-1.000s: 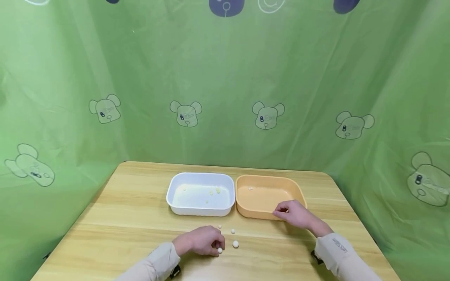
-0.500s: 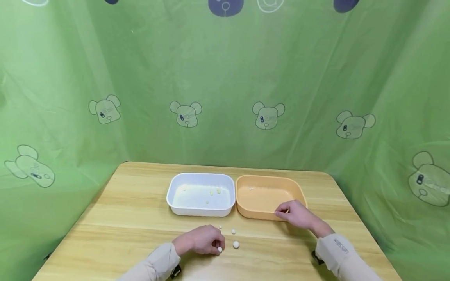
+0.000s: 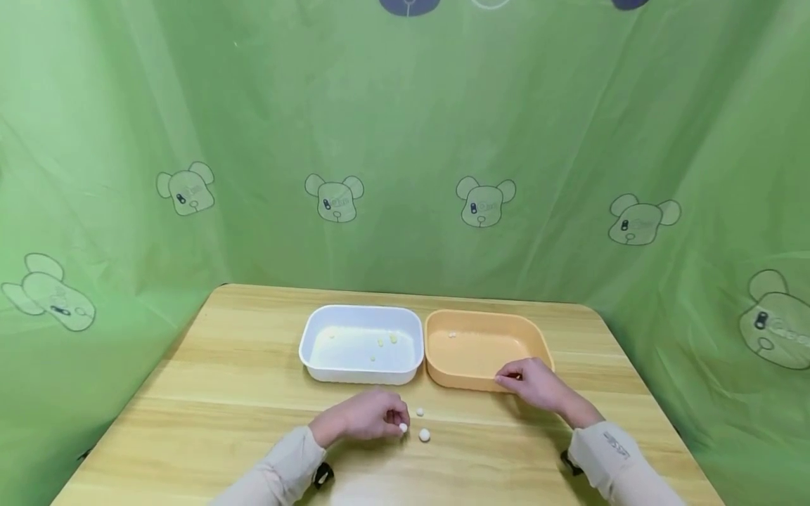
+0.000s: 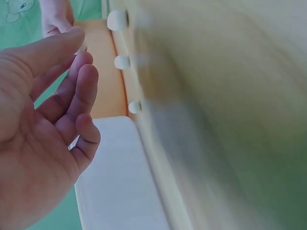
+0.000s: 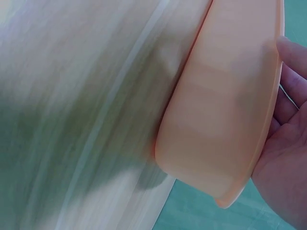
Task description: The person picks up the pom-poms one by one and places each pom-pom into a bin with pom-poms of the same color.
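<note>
My left hand [image 3: 370, 414] pinches a small white ball [image 3: 403, 427] between thumb and fingertips, raised just off the table. To its right, a larger white ball [image 3: 425, 436] and a smaller one [image 3: 420, 412] sit on the wood. The left wrist view also shows a third ball [image 4: 135, 107], which the hand hides in the head view. My right hand [image 3: 536, 384] grips the near rim of an orange tray [image 3: 465, 381], thumb outside and fingers over the edge. Inside that tray lie tiny white bits [image 3: 452, 335] at the back left.
A white tray [image 3: 361, 377] stands directly left of the orange one, holding several small yellowish bits [image 3: 394, 339]. Both rest on a wooden table [image 3: 209, 393]. Green curtain [image 3: 405, 239] with bear prints surrounds the table's back and sides.
My left hand has lifted the white ball from the table and moved it slightly forward and right. The right hand stays at the orange tray's rim. The head view has tilted slightly downward.
</note>
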Demonstrator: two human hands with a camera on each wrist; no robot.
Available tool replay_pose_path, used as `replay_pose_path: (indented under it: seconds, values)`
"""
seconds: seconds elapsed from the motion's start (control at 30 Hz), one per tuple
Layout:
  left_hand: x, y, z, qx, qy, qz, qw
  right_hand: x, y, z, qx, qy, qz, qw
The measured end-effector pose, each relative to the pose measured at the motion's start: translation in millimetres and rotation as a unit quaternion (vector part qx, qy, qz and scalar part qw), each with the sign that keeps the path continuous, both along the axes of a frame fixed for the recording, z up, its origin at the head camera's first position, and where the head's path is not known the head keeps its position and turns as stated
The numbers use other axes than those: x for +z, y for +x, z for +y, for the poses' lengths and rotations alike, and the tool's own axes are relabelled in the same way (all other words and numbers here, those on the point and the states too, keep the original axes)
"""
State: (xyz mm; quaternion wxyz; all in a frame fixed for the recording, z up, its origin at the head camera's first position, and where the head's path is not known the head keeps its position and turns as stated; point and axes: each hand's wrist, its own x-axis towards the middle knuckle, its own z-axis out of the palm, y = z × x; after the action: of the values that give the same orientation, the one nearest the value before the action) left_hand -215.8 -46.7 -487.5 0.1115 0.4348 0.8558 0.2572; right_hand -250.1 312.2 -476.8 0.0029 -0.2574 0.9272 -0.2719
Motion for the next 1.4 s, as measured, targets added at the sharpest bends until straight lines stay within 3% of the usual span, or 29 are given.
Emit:
replay_pose_path:
  seconds: [0.57, 0.97, 1.17, 1.4]
  values:
    - [18.5, -13.0, -0.4, 0.039, 0.074, -0.018, 0.9964, 0.8, -0.5, -3, 0.005, -0.014, 0.038, 0.9992]
    - [26.1, -26.1, 13.4, 0.067, 0.138, -0.03, 0.9876, -3.4, -2.3, 0, -0.001, -0.007, 0.022, 0.9997]
    - [30.1, -29.7, 19.2, 0.093, 0.145, -0.037, 0.9843, -5.3, -2.7, -1, 0.002, -0.01, 0.021, 0.9997]
    - [29.8, -33.6, 28.5, 0.097, 0.154, -0.022, 0.9831, -5.6, -1.6, 2, -0.007, -0.01, 0.012, 0.9999]
